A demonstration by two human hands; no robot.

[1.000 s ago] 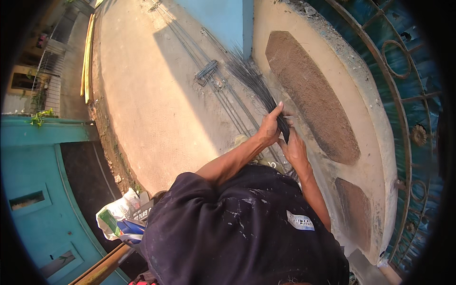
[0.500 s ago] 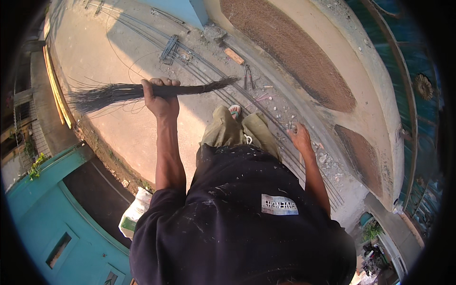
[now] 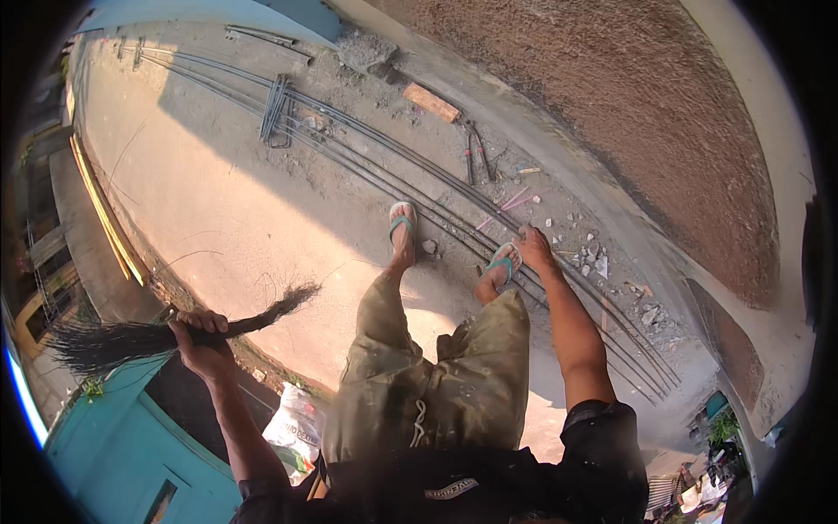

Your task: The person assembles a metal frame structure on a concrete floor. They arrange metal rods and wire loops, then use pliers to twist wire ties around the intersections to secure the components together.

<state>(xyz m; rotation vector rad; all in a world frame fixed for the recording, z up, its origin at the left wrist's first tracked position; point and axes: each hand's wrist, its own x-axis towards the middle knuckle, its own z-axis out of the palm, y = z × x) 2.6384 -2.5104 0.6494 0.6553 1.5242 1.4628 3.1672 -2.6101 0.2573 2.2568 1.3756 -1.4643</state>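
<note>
- A bundle of thin dark wires (image 3: 166, 332) is held out on the left, over the edge of the concrete slab (image 3: 218, 210).
- The left hand (image 3: 202, 336) is closed tight around the middle of that bundle. One end fans out to the far left, and the other end points right toward the feet.
- The bundle is lifted clear of the slab, so the picking up looks done. None of it looks tied onto anything yet, so that part seems to be left.
- A white plastic bag (image 3: 295, 424) is seen below the slab edge, near the left leg. What is in it cannot be told.
- A small bent stack of steel pieces (image 3: 276, 109) is laid far off on the slab.
- Long steel rods (image 3: 419, 188) are laid flat across the slab, under the two sandals.
- The right hand (image 3: 534, 247) is reached down to the rods, just beside the right sandal (image 3: 501, 265). It touches them or is very near. It cannot be told if the fingers are closed on anything.
- Small stones and bits (image 3: 594, 253) are scattered on the right, by the rough wall (image 3: 628, 113).
</note>
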